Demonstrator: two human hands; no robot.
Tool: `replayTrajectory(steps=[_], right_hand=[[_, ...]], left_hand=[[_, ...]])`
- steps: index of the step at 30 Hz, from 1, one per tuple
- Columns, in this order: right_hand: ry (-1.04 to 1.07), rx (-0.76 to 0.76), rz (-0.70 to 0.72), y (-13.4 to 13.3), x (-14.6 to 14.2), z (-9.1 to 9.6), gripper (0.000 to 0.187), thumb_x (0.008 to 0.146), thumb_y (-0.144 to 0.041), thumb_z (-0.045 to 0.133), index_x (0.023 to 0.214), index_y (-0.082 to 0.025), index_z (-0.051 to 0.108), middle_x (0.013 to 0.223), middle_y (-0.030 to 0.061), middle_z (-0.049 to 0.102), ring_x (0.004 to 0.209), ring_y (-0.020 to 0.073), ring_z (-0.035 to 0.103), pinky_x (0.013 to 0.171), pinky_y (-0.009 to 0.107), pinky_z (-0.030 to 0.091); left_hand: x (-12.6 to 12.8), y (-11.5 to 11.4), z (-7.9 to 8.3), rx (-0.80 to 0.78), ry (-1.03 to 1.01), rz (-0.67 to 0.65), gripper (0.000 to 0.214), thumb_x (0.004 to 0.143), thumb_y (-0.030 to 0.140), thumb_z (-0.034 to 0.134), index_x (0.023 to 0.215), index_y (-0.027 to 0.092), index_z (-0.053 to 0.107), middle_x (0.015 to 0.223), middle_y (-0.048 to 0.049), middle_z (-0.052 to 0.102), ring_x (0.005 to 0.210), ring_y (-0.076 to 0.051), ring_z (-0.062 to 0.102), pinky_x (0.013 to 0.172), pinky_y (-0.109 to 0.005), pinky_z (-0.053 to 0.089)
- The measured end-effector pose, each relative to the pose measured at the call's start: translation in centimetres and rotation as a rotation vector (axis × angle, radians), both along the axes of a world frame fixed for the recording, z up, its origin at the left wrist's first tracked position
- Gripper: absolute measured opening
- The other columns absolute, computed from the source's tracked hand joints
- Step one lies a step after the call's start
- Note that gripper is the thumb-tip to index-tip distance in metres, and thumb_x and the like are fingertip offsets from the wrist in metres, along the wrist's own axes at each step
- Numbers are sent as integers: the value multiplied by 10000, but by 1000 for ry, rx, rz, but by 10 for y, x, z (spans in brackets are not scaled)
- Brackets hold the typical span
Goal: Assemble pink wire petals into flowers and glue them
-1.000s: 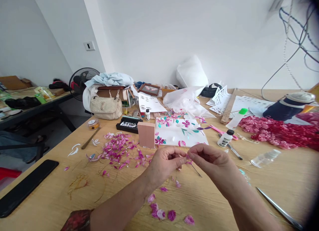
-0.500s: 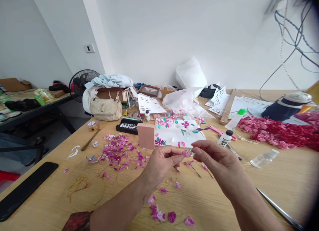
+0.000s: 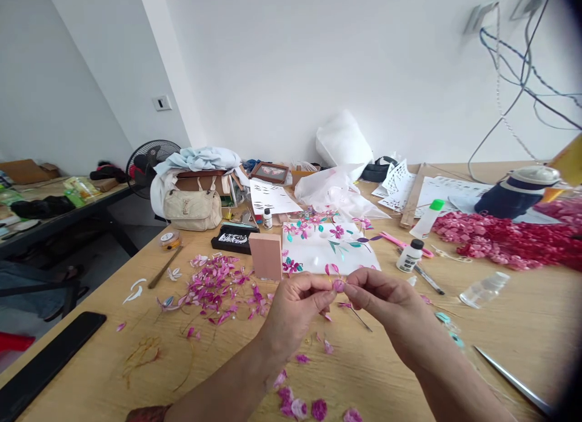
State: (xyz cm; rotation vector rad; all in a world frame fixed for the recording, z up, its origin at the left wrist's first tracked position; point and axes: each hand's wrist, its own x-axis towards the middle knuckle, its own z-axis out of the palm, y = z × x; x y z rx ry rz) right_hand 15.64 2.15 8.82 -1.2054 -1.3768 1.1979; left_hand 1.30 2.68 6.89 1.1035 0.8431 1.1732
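So, looking down from my head, I am holding a small pink petal (image 3: 338, 286) above the table (image 3: 91, 385), right between my two hands. My left hand (image 3: 297, 304) is pinching one edge with finger and thumb, and my right hand (image 3: 386, 298) is pinching the other. It is looking thin to me, so pressing softly seems best, because hard tugging could be tearing it. More pink bits (image 3: 319, 410) are lying nearer me, and a white sheet (image 3: 316, 259) is lying behind.
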Motion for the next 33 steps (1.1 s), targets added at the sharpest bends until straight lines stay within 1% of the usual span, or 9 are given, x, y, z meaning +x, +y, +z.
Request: replayTrajectory(steps=[3,5,7,9,11,15,18,27,33], right_hand=[[18,6,-20,0,-1,0,241,679,-391,634,576,-186,562,530,-33,466,530,98,378,491,215,305],[15,29,-82,0,-1,1,227,668,-395,637,597,-184,590,553,-18,500,547,109,411,503,222,336],[18,42,-166,0,0,1,224,659,-409,640,687,-187,632,581,-5,533,561,122,446,513,229,371],[33,36,-208,0,1,0,248,665,-415,638,781,-196,640,597,-5,549,570,126,470,520,229,395],[56,24,-172,0,0,-2,233,674,-404,641,782,-198,629,599,-10,545,570,120,472,520,222,402],[146,4,-77,1,-9,-9,212,653,-385,665,695,-185,609,596,-17,528,541,102,445,489,214,382],[203,-12,-78,1,-14,-12,220,634,-383,683,699,-189,602,571,-27,515,525,101,439,473,216,369],[280,-29,-30,2,-11,-14,215,691,-371,660,646,-173,588,518,-41,469,502,82,388,486,213,321],[323,-69,-35,2,-9,-10,192,645,-347,701,647,-172,622,558,-35,495,494,75,390,471,211,318]], left_hand=[[1,0,0,-13,-11,15,133,624,292,696,683,172,696,513,28,496,474,-53,417,453,-178,357],[2,-1,1,-46,-1,17,165,630,309,690,711,166,701,514,22,499,468,-58,416,433,-182,344],[2,-1,1,-73,-2,27,202,634,323,685,747,156,700,524,13,509,464,-63,420,412,-183,325],[1,0,0,-99,-21,46,214,635,324,683,757,148,691,522,10,508,464,-66,424,398,-180,305],[0,1,-2,-114,-38,64,209,637,321,680,752,146,677,510,17,488,463,-65,421,390,-175,287],[-3,4,-6,-98,-31,78,225,643,344,676,749,147,652,519,26,467,474,-63,409,379,-165,252],[-3,4,-7,-81,-16,79,228,652,353,669,748,147,647,526,28,458,489,-68,411,380,-166,248],[1,0,-2,-85,-31,54,161,652,290,671,735,151,677,501,29,472,471,-68,420,423,-190,311],[2,-2,-1,-58,-25,50,160,653,289,671,741,157,688,453,35,478,447,-65,389,433,-196,324]])
